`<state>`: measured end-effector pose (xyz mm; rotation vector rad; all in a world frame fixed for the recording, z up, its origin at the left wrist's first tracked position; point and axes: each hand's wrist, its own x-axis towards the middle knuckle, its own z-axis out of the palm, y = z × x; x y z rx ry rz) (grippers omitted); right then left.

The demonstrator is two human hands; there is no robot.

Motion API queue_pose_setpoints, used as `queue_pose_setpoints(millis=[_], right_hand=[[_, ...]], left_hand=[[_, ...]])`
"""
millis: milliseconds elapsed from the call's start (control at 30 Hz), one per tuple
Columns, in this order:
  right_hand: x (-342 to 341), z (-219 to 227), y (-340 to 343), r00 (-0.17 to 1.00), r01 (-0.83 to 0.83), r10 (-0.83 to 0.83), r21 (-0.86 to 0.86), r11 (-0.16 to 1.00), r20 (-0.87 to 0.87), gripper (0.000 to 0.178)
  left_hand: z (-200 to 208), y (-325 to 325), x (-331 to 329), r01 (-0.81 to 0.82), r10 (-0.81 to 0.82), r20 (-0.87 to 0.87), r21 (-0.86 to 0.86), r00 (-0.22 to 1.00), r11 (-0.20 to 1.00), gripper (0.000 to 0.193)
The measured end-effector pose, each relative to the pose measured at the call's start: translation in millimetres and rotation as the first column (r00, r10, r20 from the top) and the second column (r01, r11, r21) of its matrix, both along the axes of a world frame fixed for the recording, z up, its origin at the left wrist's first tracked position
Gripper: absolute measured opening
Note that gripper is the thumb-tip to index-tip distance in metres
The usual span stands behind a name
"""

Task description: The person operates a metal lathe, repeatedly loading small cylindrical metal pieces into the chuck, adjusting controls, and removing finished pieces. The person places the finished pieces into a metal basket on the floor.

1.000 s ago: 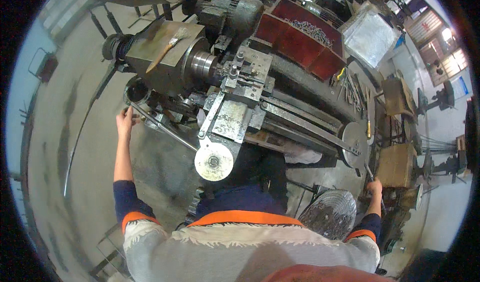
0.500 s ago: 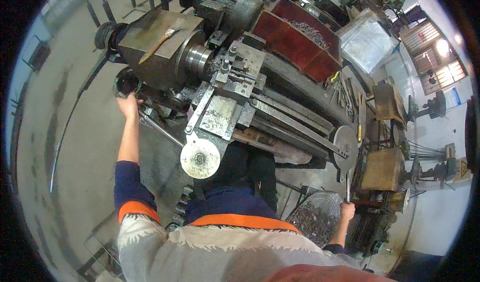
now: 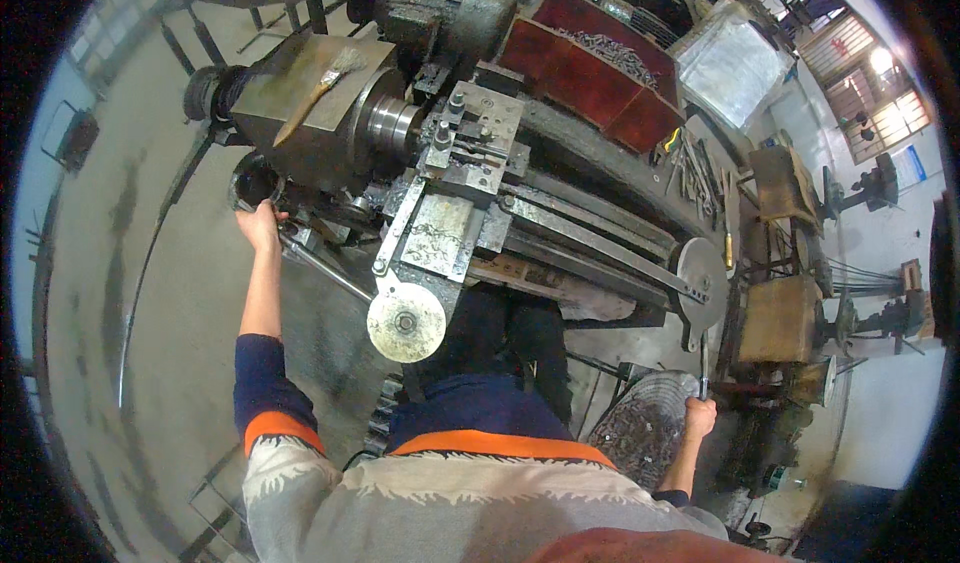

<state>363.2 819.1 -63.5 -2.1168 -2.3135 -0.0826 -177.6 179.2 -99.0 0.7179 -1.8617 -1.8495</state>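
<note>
A small metal lathe stands in front of me, with a bright cylindrical chuck (image 3: 394,123) and a steel tool post (image 3: 475,141) beside it. At the far left, my left hand (image 3: 261,227) is closed at the lower rim of a dark, round, rimmed part (image 3: 254,181); its fingers are partly hidden. My right hand (image 3: 700,418) is wrapped around the end of a metal lever (image 3: 704,363), which hangs down from a grey disc (image 3: 703,273) at the right end of a long linkage bar (image 3: 610,243). Nearer to me is a pale round plate (image 3: 407,321).
A wooden-handled brush (image 3: 320,95) lies on the headstock. Behind the bed, a red tray (image 3: 570,68) holds small metal pieces. Hand tools (image 3: 695,178) lie at the right. Below the lever sits a basket (image 3: 645,428) of dark bits. An electric motor (image 3: 440,13) stands behind.
The whole view has shifted slightly. Both hands keep their places on the dark round part and the lever; the machine shows no clear movement.
</note>
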Motion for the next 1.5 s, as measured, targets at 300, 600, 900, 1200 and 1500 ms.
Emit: queue_pose_setpoints(millis=[300,600,900,1200,1500], right_hand=[[0.6,6.2,-2.5,0.993,-0.116,0.116,0.006,0.993,-0.013,0.040],[8.7,-13.6,160.7,0.967,-0.248,0.240,0.087,0.965,0.089,0.038],[25.7,-20.3,48.2,0.989,-0.146,0.149,0.187,0.971,-0.005,0.035],[24.8,-25.9,11.5,0.986,-0.165,0.167,0.245,0.955,0.010,0.032],[7.4,-6.1,-5.2,0.989,-0.110,0.120,0.116,0.987,-0.081,0.033]], left_hand=[[25.3,-4.3,12.3,0.121,-0.086,0.159,-0.226,0.984,0.967,0.015],[9.3,-63.0,24.0,0.160,-0.149,0.094,-0.123,0.984,0.979,0.014],[-1.9,-101.9,162.1,-0.229,0.225,0.049,0.117,0.973,0.966,0.027],[-20.3,-105.5,145.0,-0.302,0.309,-0.059,0.104,0.949,0.948,0.020],[-26.6,-113.6,136.6,-0.312,0.312,0.018,0.026,0.950,0.950,0.026]])
